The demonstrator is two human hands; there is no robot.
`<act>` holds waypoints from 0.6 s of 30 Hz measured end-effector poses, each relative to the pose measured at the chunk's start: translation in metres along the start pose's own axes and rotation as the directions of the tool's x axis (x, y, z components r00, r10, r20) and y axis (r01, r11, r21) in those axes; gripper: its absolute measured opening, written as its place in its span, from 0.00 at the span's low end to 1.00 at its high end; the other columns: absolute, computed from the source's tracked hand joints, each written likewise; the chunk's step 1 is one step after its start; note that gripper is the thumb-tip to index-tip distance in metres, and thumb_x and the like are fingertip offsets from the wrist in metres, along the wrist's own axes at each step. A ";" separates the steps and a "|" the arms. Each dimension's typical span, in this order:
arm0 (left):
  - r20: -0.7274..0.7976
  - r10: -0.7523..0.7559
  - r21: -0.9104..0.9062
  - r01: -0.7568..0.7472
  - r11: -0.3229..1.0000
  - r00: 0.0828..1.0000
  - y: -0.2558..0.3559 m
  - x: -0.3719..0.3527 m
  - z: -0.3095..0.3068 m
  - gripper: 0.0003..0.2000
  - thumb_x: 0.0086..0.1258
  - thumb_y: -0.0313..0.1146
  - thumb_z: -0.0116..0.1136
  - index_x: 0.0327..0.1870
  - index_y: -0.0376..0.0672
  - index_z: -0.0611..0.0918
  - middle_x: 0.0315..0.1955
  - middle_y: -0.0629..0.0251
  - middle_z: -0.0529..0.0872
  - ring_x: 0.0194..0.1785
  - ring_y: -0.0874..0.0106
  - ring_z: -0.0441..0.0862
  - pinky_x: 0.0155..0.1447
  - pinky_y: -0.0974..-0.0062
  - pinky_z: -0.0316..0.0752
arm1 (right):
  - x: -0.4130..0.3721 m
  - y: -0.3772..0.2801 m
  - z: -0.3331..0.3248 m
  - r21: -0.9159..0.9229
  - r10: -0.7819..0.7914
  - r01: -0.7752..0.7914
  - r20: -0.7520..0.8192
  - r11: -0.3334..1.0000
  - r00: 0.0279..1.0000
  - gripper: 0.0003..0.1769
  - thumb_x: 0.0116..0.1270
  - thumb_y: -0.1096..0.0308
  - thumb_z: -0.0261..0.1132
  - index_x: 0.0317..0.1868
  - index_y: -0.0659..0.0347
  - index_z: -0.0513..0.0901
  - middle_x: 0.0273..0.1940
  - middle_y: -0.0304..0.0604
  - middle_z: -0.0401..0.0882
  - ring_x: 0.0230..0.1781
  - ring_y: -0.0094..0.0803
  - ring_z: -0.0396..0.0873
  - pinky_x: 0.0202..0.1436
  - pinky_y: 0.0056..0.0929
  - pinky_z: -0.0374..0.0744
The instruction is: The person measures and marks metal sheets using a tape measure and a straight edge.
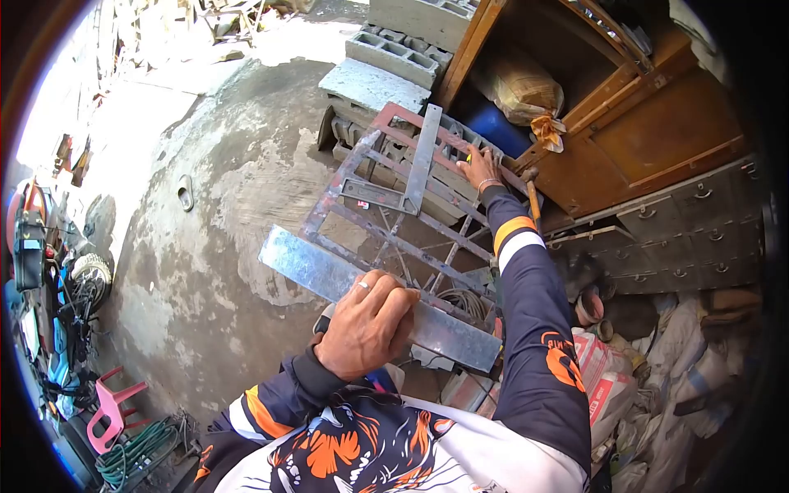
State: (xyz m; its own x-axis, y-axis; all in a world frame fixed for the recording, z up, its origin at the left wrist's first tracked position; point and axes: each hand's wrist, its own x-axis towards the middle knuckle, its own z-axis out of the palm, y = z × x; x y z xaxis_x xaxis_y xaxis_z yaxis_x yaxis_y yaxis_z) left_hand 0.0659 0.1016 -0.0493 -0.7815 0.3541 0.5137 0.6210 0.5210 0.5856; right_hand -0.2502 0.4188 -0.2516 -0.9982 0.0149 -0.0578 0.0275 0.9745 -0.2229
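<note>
My left hand [370,324] is closed around a shiny strip of sheet metal [306,267], held tilted in front of my chest. Farther out, my right hand [481,168] reaches to the far right side of a rusty welded metal frame [393,232]. Its fingers are curled over something mostly hidden, with only a bit of yellow showing. Across the frame's bars lies a steel square [422,156], to the left of my right hand. A hammer [532,197] with a wooden handle rests close to my right forearm.
Concrete blocks [393,59] are stacked beyond the frame. A wooden cabinet [633,140] and drawers [670,234] stand at right, above piled sacks [604,382]. At left are a pink chair [113,411], a green hose [140,453] and a bicycle wheel [90,275]. One slipper [186,194] lies on the concrete floor.
</note>
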 end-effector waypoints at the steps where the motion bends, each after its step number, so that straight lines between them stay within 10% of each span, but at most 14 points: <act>1: 0.001 -0.001 0.006 0.001 1.000 1.000 0.000 0.001 0.000 0.15 0.60 0.22 0.67 0.48 0.39 0.81 0.39 0.58 0.78 0.46 0.58 0.79 0.52 0.63 0.77 | 0.002 -0.003 -0.001 0.005 -0.004 0.004 0.000 1.000 1.000 0.38 0.68 0.46 0.73 0.75 0.40 0.69 0.80 0.59 0.60 0.79 0.64 0.62 0.74 0.67 0.69; 4: -0.007 -0.018 -0.045 0.018 0.999 1.000 0.004 0.003 -0.002 0.14 0.61 0.17 0.65 0.47 0.38 0.81 0.37 0.56 0.80 0.44 0.54 0.82 0.51 0.64 0.78 | -0.009 -0.021 -0.035 -0.076 0.137 -0.130 0.105 0.989 0.985 0.53 0.64 0.45 0.75 0.84 0.33 0.54 0.84 0.60 0.48 0.83 0.67 0.53 0.76 0.77 0.58; 7: -0.008 -0.057 -0.060 0.056 0.997 0.998 0.002 0.005 -0.001 0.13 0.62 0.16 0.64 0.48 0.38 0.81 0.37 0.57 0.80 0.43 0.55 0.82 0.49 0.63 0.77 | -0.010 -0.049 -0.098 0.051 -0.144 0.141 0.062 0.989 0.988 0.33 0.67 0.49 0.73 0.69 0.50 0.80 0.71 0.53 0.76 0.71 0.52 0.76 0.70 0.57 0.74; 11: -0.092 -0.087 -0.063 0.082 0.995 0.992 0.001 0.010 0.001 0.12 0.65 0.16 0.63 0.47 0.38 0.81 0.36 0.57 0.81 0.41 0.55 0.83 0.45 0.61 0.76 | -0.146 -0.142 -0.212 0.704 -0.736 0.411 0.234 0.579 0.635 0.18 0.77 0.57 0.69 0.55 0.65 0.86 0.47 0.43 0.88 0.49 0.28 0.84 0.57 0.29 0.80; 13: -0.187 -0.074 -0.098 0.057 0.994 0.980 0.000 0.009 0.003 0.11 0.67 0.17 0.63 0.48 0.39 0.80 0.34 0.56 0.81 0.38 0.53 0.82 0.43 0.60 0.76 | -0.199 -0.160 -0.224 0.730 -0.791 0.405 0.300 0.550 0.533 0.20 0.77 0.55 0.69 0.55 0.65 0.87 0.48 0.44 0.89 0.50 0.28 0.84 0.58 0.30 0.81; 18: -0.164 -0.163 -0.137 0.141 0.980 0.973 -0.004 0.002 0.003 0.10 0.68 0.19 0.62 0.48 0.38 0.78 0.36 0.54 0.83 0.39 0.54 0.85 0.44 0.61 0.78 | -0.250 -0.171 -0.218 0.687 -0.744 0.472 0.152 0.553 0.650 0.14 0.73 0.66 0.71 0.53 0.68 0.86 0.43 0.44 0.90 0.46 0.28 0.86 0.55 0.30 0.82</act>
State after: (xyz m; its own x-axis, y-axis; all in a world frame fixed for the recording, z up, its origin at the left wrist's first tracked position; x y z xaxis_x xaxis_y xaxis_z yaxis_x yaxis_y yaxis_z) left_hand 0.0617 0.1028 -0.0520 -0.8514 0.1326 0.5074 0.5073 0.4538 0.7326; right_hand -0.0164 0.2967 0.0130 -0.6617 -0.7495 -0.0196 -0.4198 0.3920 -0.8186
